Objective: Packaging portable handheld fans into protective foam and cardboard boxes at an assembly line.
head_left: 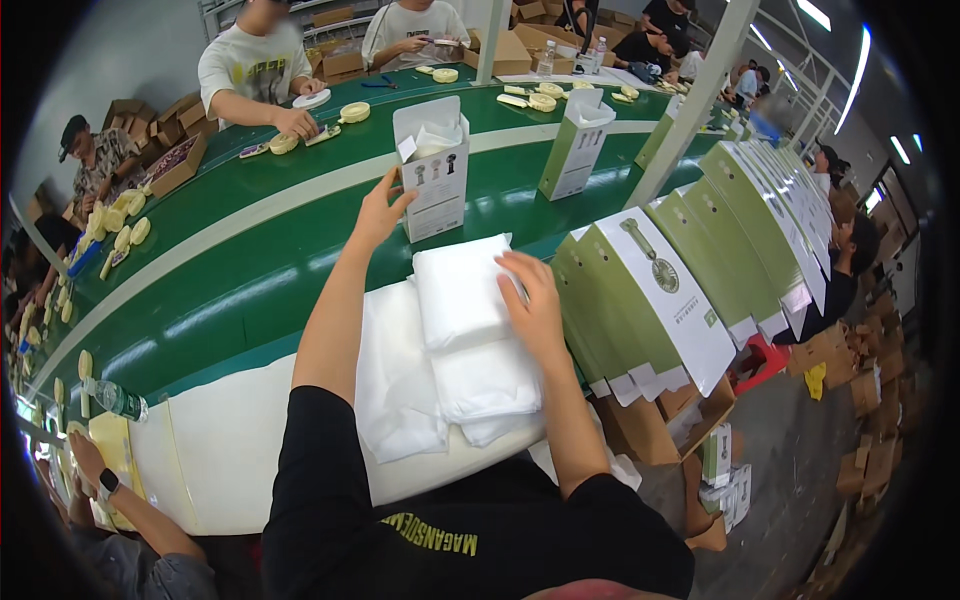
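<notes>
My left hand (pixel 377 215) reaches forward with fingers apart, its fingertips at the left side of an upright white box (pixel 440 195) on the green belt. The box's lid flap is raised and white wrapping (pixel 437 138) pokes out of its top. Right in front of me lies a pile of soft white pouches (pixel 462 295), stacked in uneven layers. My right hand (pixel 532 300) rests at the right edge of the topmost pouch, fingers spread and thumb away from them; no pouch looks gripped.
Green-and-white flat cartons (pixel 655 290) lean in a long row at right, beside a metal post (pixel 690 105). Another open box (pixel 577 145) stands on the green conveyor (pixel 250 290). Across it, a person (pixel 255 75) handles cream fan parts (pixel 354 112). A bottle (pixel 115 398) lies left.
</notes>
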### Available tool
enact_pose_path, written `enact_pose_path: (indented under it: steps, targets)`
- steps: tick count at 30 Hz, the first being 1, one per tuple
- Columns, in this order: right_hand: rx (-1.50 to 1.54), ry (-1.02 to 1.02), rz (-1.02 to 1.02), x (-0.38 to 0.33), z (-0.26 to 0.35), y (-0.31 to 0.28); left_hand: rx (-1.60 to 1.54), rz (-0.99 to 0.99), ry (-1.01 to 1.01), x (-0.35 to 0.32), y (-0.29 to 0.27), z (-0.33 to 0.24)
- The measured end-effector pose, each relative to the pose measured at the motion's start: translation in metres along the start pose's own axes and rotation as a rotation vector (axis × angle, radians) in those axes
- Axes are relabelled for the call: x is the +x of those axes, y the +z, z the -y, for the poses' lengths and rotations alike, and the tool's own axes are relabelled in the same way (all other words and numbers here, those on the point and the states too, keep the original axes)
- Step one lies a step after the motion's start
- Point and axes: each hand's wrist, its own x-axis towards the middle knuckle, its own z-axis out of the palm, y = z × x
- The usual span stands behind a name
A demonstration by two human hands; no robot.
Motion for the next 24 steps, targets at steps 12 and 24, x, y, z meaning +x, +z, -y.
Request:
enact_pose_path:
  steps: [12, 24]
  targets:
    - [0.081, 0.276, -0.103, -0.106, 0.012, -0.010, 0.214, -0.042, 0.142, -0.132, -0.033, -0.039]
    - [0.044, 0.241, -0.071, -0.109, 0.011, -0.010, 0.707, 0.175, 0.090, -0.287, -0.026, -0.026]
